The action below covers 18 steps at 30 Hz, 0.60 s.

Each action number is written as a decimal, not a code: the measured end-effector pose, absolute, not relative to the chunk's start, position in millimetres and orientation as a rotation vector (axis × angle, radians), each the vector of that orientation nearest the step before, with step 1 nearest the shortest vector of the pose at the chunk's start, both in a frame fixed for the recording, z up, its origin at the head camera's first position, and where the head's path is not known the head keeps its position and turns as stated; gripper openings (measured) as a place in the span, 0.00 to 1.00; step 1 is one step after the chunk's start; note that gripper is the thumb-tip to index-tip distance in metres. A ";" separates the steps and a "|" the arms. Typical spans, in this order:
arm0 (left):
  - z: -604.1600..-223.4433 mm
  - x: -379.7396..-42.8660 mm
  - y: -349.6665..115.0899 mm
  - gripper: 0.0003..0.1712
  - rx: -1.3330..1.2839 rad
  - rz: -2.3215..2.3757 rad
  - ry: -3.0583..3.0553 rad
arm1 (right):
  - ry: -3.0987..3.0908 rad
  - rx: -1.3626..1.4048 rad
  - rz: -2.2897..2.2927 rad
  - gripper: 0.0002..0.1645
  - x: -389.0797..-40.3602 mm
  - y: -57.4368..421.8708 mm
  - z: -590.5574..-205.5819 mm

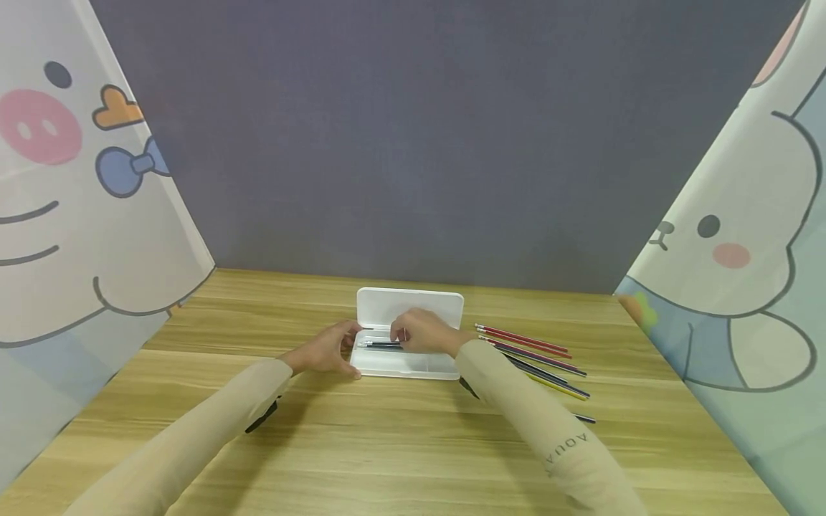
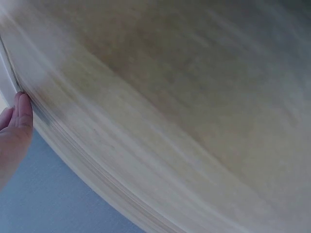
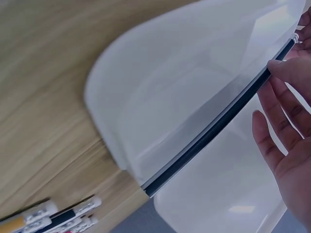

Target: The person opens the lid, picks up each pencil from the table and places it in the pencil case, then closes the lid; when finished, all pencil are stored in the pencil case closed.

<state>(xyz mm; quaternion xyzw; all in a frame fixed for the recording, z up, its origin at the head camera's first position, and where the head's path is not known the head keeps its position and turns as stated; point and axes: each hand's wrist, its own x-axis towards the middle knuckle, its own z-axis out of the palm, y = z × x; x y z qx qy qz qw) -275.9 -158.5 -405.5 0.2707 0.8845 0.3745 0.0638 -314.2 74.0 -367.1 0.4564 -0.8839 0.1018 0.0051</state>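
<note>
A white pencil case (image 1: 387,370) lies with its lid (image 1: 413,299) raised at the back. My left hand (image 1: 328,347) grips the case's left end, thumb near the front corner and fingers toward the back. Over the tray, my right hand (image 1: 422,332) pinches a dark pencil (image 3: 209,131) between thumb and fingers. The pencil's eraser end points left, toward my left hand. In the head view, dark pencil lengths (image 1: 385,345) show left of the right hand; the hand hides the rest. Only the left hand's fingers (image 2: 23,114) and part of its palm appear in the left wrist view.
Right of the case, several loose pencils lie on the wooden table (image 1: 361,444): red pencils (image 1: 525,337), dark ones and a yellow pencil (image 1: 561,388). The right forearm partly covers them. A grey panel (image 1: 413,143) rises behind, with cartoon-printed sheets at both sides.
</note>
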 end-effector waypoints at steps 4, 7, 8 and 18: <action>-405.3 -276.3 -158.0 0.44 0.823 1.168 2.637 | -2.771 1.445 0.332 0.09 -315.7 69.6 -367.2; -405.8 -276.8 -158.2 0.44 0.824 1.174 2.633 | -2.777 1.449 0.357 0.09 -315.0 67.1 -367.3; -405.8 -276.8 -158.2 0.44 0.824 1.167 2.640 | -2.781 1.451 0.369 0.09 -314.8 66.4 -367.6; -405.1 -275.6 -159.0 0.43 0.826 1.172 2.648 | -2.806 1.448 0.357 0.10 -318.1 62.0 -378.7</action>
